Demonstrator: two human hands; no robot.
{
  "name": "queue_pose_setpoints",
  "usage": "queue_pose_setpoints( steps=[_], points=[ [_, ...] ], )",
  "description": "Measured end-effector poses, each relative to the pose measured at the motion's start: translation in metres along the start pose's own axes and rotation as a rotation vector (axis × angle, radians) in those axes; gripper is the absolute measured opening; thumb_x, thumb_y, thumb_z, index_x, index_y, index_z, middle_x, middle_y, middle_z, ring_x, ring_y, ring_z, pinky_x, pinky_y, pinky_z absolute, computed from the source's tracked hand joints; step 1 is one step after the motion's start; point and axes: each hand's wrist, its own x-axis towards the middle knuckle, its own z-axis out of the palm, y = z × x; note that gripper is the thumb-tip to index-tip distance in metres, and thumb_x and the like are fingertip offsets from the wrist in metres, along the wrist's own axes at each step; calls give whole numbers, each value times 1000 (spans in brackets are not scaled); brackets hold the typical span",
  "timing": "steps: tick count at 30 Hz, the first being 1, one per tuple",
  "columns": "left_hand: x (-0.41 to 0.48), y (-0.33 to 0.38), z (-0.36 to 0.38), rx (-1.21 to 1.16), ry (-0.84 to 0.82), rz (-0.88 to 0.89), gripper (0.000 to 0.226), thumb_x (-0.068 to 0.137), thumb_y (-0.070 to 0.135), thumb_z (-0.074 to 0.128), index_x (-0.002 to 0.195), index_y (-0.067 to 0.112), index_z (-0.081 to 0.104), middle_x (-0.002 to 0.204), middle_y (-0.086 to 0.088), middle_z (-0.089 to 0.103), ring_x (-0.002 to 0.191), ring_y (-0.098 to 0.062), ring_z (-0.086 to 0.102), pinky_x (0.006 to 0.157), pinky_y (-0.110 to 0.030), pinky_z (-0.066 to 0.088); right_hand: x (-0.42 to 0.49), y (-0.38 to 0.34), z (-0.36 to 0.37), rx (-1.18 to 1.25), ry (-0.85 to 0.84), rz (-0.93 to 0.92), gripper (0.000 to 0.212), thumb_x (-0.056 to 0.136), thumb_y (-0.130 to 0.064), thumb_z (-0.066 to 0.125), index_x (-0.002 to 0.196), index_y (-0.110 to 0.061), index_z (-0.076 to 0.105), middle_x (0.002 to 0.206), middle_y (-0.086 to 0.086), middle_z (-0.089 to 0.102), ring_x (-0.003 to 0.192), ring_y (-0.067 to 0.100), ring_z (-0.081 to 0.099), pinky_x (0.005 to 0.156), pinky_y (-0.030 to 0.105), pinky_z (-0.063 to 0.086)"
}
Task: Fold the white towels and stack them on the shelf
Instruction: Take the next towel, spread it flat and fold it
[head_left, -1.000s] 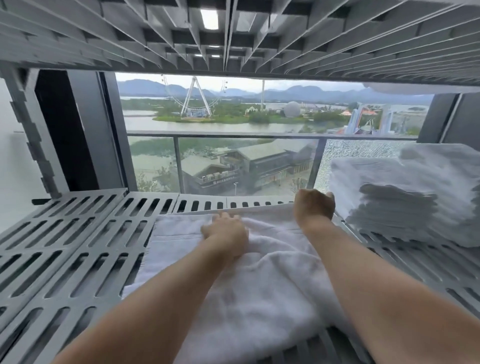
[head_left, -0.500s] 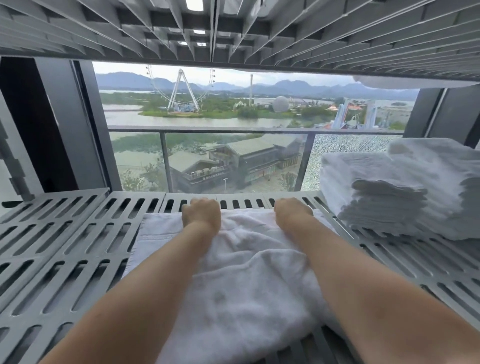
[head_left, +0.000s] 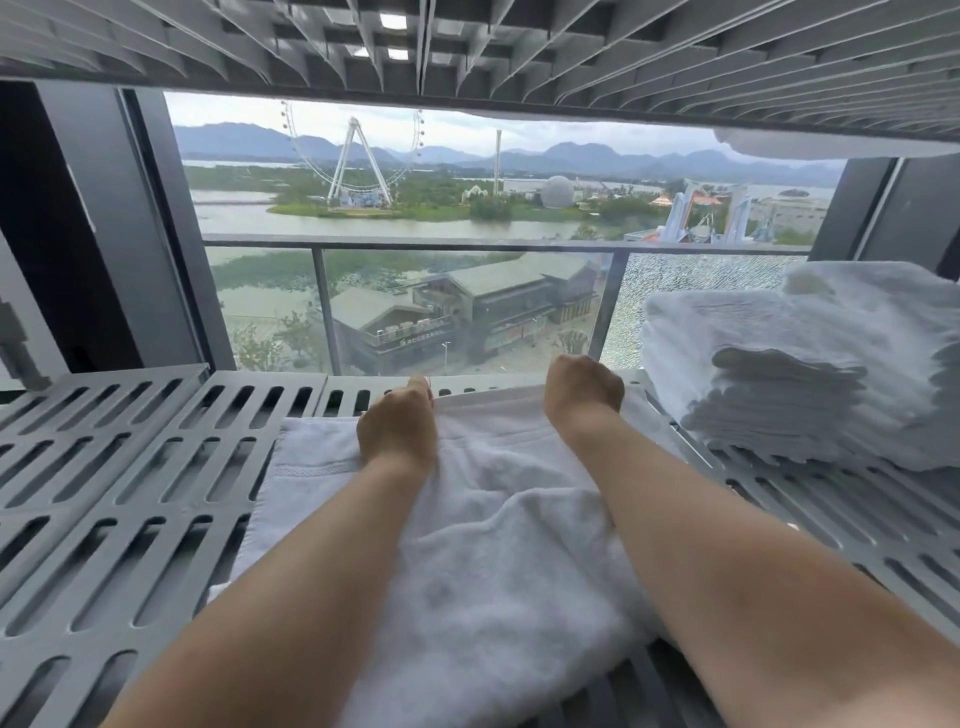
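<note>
A folded white towel lies on the grey slotted shelf in front of me, rumpled in its middle. My left hand rests on the towel's far edge with fingers curled down over it. My right hand is fisted at the far right corner of the same towel, seemingly gripping the edge. Both forearms stretch over the towel. A stack of folded white towels stands on the shelf at the right.
Another slotted shelf hangs low overhead, with a white towel edge showing on it at the right. Behind the shelf is a window with a glass railing. A dark frame post stands at the left.
Both hands have slid forward to the towel's far edge, the left catching up level with the right. The towel now lies further back on the shelf.
</note>
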Motion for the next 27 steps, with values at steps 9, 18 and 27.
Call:
queue_pose_setpoints(
  steps=[9, 18, 27],
  points=[
    [6, -4, -1, 186, -31, 56, 18, 96, 29, 60, 104, 20, 72, 116, -4, 61, 110, -27, 53, 90, -39, 47, -6, 14, 18, 40, -136, -49, 20, 92, -9, 50, 109, -13, 60, 106, 8, 66, 95, 28, 63, 66, 33, 46],
    [-13, 16, -23, 332, -320, 139, 39, 101, 28, 41, 132, 12, 61, 153, -11, 40, 140, -30, 36, 106, -43, 38, -37, 2, -18, 154, -358, -136, 14, 89, -21, 52, 80, -12, 59, 94, 6, 64, 86, 26, 60, 68, 30, 45],
    [-88, 31, -73, 12, -389, 124, 37, 95, 34, 49, 61, 19, 52, 85, -9, 67, 73, -27, 58, 52, -28, 33, -106, 14, -45, 272, -150, -213, 30, 96, -38, 47, 92, -13, 63, 111, 12, 67, 105, 30, 59, 78, 34, 44]
  ],
)
